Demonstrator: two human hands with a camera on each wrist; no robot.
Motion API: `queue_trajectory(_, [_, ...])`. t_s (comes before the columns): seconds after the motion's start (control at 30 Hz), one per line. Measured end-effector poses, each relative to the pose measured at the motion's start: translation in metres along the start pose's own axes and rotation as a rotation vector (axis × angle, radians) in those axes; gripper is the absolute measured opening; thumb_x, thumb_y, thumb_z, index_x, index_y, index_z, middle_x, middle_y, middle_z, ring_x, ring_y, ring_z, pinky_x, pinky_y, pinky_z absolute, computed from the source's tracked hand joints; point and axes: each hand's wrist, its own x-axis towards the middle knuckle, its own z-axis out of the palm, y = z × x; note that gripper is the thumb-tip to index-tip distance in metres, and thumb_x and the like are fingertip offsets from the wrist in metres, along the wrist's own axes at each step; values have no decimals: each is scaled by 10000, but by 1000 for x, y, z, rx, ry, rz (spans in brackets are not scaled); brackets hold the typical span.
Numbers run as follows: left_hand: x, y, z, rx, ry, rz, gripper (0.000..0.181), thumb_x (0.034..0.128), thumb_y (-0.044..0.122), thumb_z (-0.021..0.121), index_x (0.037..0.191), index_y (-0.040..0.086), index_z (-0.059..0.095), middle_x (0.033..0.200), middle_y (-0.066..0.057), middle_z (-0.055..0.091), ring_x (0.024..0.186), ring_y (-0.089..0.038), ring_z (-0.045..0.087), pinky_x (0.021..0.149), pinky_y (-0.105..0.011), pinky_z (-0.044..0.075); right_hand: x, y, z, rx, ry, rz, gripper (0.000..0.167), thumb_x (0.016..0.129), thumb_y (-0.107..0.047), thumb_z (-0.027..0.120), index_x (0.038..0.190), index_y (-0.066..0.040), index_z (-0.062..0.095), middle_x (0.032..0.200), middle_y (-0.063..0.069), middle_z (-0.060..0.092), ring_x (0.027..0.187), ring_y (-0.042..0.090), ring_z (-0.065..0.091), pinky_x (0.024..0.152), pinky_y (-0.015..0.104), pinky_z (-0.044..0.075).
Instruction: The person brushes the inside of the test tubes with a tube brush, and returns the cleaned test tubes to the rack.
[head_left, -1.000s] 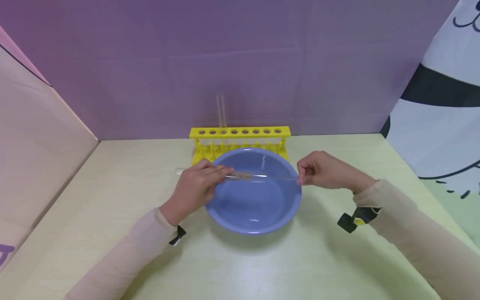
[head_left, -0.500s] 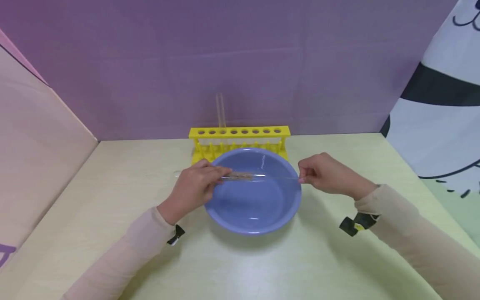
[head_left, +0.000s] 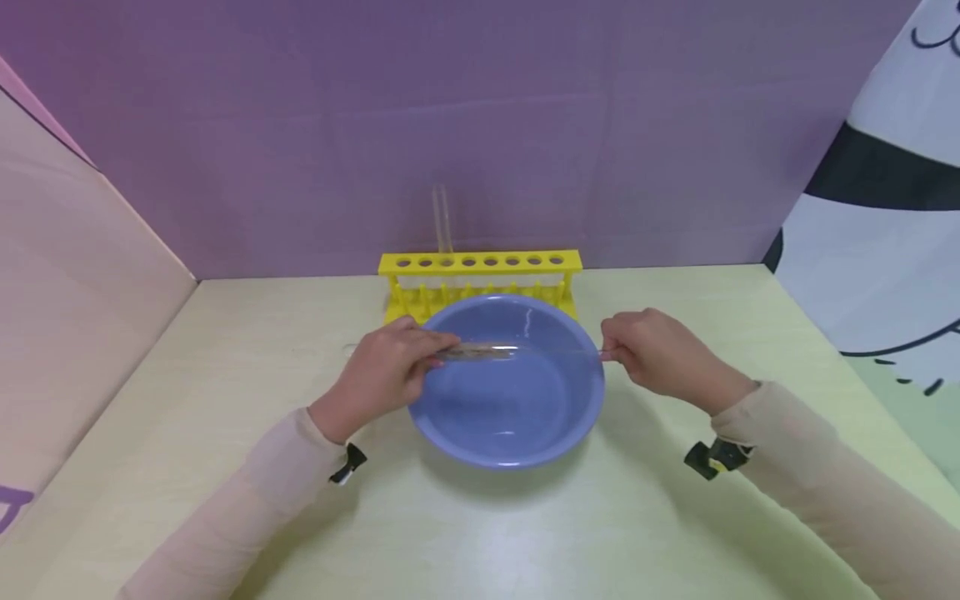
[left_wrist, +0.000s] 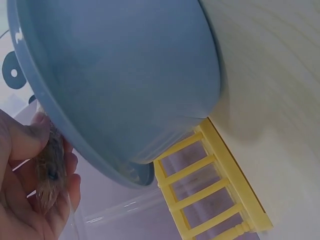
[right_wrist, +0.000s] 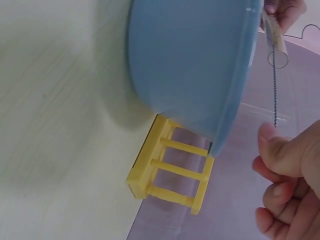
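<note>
My left hand (head_left: 378, 367) grips a clear glass test tube (right_wrist: 276, 35) held level above the blue basin (head_left: 506, 408). Inside the tube sit the brownish bristles of a test tube brush (head_left: 480, 353), close to its mouth. The rounded end pokes out faintly left of the hand. At the basin's right rim, my right hand (head_left: 660, 354) pinches the brush's thin twisted-wire handle (right_wrist: 274, 95) between thumb and curled fingers. The right wrist view shows the wire running straight into the open mouth of the tube. In the left wrist view, bristles (left_wrist: 49, 170) show between the left fingers.
Behind the basin stands a yellow test tube rack (head_left: 480, 263), partly hidden by it. One clear test tube (head_left: 442, 218) leans upright in the rack. A purple backdrop (head_left: 480, 133) borders the pale wooden table (head_left: 480, 533) at the back.
The tube and left hand have shifted slightly left. My right hand has moved slightly right and turned. The bristles now lie nearer the tube's mouth.
</note>
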Motion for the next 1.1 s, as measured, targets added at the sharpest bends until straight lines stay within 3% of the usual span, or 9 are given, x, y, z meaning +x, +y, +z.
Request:
queue_trajectory(0.2, [1, 1, -5, -33, -59, -22, 261, 819, 32, 694, 1076, 71, 714, 884, -13, 712, 656, -133, 496, 544, -230, 419, -5, 2, 3, -93, 42, -18, 230, 744, 26, 750, 703, -113, 572, 679, -29, 600, 612, 121, 564, 636, 383, 487])
queue_trajectory(0.43, [2, -1, -11, -92, -138, -72, 246, 855, 59, 670, 1099, 67, 706, 819, -4, 683, 618, -115, 446, 531, -234, 364, -8, -1, 5, -157, 102, -3, 201, 747, 22, 746, 715, -91, 582, 675, 9, 602, 625, 184, 589, 612, 378, 470])
queue_trajectory(0.6, [3, -3, -16, -170, -195, -130, 264, 862, 64, 666, 1124, 72, 698, 797, 23, 669, 601, -104, 414, 541, -245, 357, -11, -2, 8, -195, 166, -8, 210, 723, 40, 754, 714, -81, 584, 670, 21, 585, 619, 208, 572, 593, 374, 446])
queue_trajectory(0.87, [5, -7, -27, -331, -334, -226, 295, 869, 56, 659, 1164, 61, 674, 897, -19, 708, 617, -105, 492, 545, -249, 425, -16, 1, 14, -224, 290, -105, 255, 656, 115, 738, 696, -56, 554, 659, 46, 557, 601, 221, 551, 567, 351, 422])
queue_trajectory(1.1, [5, -14, -31, -435, -386, -277, 279, 878, 63, 650, 1157, 57, 678, 927, -48, 714, 610, -114, 482, 530, -244, 410, -17, 2, 15, -239, 330, -131, 245, 656, 118, 729, 699, -43, 551, 650, 59, 528, 598, 245, 538, 569, 356, 409])
